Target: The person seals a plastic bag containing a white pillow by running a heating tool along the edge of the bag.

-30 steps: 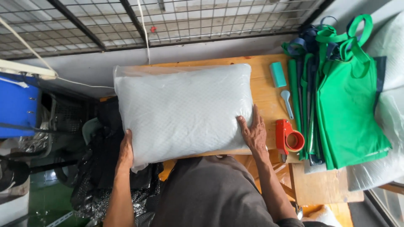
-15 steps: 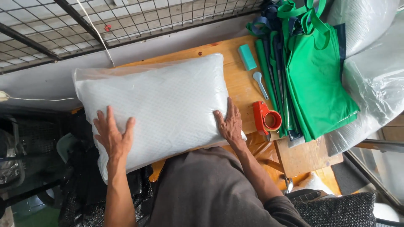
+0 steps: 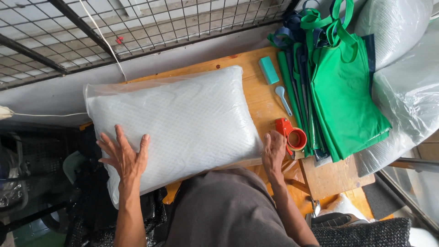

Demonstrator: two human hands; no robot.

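So the left hand has been slid up from the edge and laid flat, fingers spread, on the bagged pillow on the wooden surface, while its right edge is pressed open-palmed by the right hand, nothing gripped.

A wooden table stands against a grey ledge below a wire-mesh grille in daylight

The left hand is shown palm down, fingers spread toward 11 to 1 o'clock, the forearm running down to 6 o'clock. The right hand is held flat, fingers together toward 12 o'clock, its forearm angled to 5 o'clock.
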